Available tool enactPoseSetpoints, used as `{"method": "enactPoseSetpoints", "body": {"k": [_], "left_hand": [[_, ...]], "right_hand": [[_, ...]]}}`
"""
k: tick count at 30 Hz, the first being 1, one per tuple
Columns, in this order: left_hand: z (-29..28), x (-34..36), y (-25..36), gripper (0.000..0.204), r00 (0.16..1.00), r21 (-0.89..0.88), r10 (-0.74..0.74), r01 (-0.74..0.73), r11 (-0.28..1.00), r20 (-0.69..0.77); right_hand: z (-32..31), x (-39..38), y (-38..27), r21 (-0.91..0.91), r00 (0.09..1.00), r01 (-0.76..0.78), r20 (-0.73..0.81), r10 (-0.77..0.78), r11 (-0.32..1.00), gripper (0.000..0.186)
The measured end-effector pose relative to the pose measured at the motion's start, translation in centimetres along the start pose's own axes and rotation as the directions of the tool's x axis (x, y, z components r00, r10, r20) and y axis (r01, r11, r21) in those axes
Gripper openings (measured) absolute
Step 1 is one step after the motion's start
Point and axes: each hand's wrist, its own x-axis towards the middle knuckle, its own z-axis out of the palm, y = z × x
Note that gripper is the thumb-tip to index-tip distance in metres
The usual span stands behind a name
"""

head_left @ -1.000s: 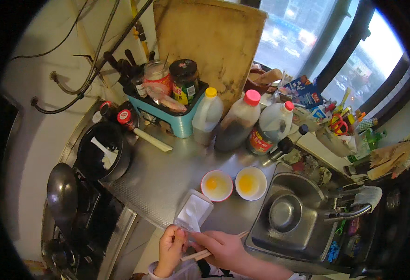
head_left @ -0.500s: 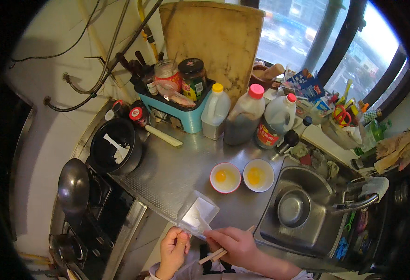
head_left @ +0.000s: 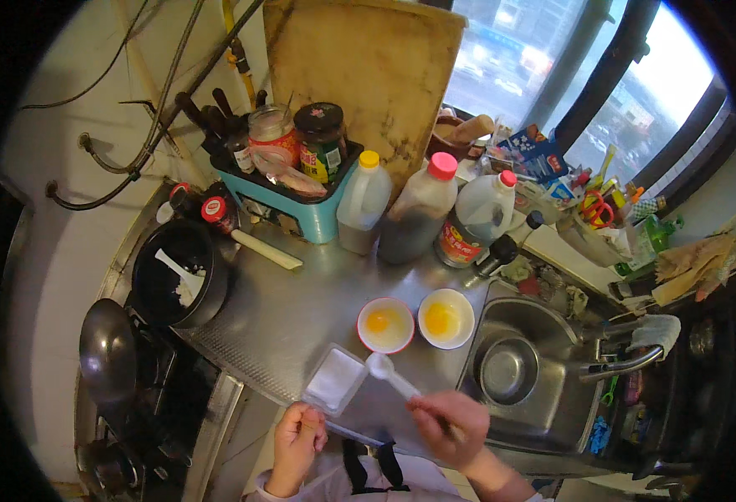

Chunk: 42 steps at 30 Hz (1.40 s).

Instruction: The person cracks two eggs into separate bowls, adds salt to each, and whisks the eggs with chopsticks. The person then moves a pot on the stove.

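In my right hand point(head_left: 451, 427) is a white plastic spoon point(head_left: 400, 381), my fingers closed on its handle. Its round scoop hovers between the clear square container point(head_left: 309, 390) of white grains and the red-rimmed bowl point(head_left: 386, 348). That bowl and a second white bowl point(head_left: 446, 342) beside it each contain raw egg with a yellow yolk. My left hand point(head_left: 297, 439) is closed at the container's near corner; what its fingers pinch, if anything, is hidden. No chopsticks can be made out in my right hand now.
The sink point(head_left: 543, 421) with a metal basin point(head_left: 508, 372) is to the right. Large bottles point(head_left: 418, 209) and a blue box point(head_left: 312, 219) of jars stand behind. At left are a black pot point(head_left: 152, 293) with a white spoon, the stove point(head_left: 158, 418) and a wok point(head_left: 107, 347).
My right hand has drawn the spoon out of the container and moved it right, toward the egg bowls. The chopsticks seen under that hand no longer show clearly. The view has shifted slightly.
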Motion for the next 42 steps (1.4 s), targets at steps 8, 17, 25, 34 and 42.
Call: {"method": "enactPoseSetpoints", "body": {"k": [8, 17, 25, 34, 42], "left_hand": [[-1.7, 0.7, 0.1, 0.02, 0.994, -0.026, -0.03, 0.027, 0.999, -0.105], [-1.6, 1.2, 0.5, 0.021, 0.991, -0.053, -0.02, 0.013, 0.999, -0.129], [-0.8, 1.7, 0.3, 0.021, 0.996, -0.034, -0.01, 0.006, 0.999, -0.094], [-0.5, 1.4, 0.3, 0.021, 0.997, -0.024, 0.005, -0.007, 1.0, -0.083], [-0.5, 0.9, 0.2, 0.019, 0.996, -0.039, 0.003, -0.007, 0.999, -0.09]], "right_hand": [[-1.7, 3.7, 3.4, -0.31, 0.981, 0.166, -0.04, -0.188, 0.936, 0.03], [-2.3, 4.0, 4.5, -0.362, 0.973, 0.199, -0.036, -0.227, 0.911, 0.031], [-3.0, 3.8, 5.0, -0.357, 0.974, 0.191, -0.045, -0.221, 0.914, 0.032], [-3.2, 3.6, 5.0, -0.336, 0.981, 0.16, -0.048, -0.186, 0.928, 0.035], [-3.3, 3.8, 4.6, -0.313, 0.979, 0.152, -0.083, -0.186, 0.938, 0.028]]}}
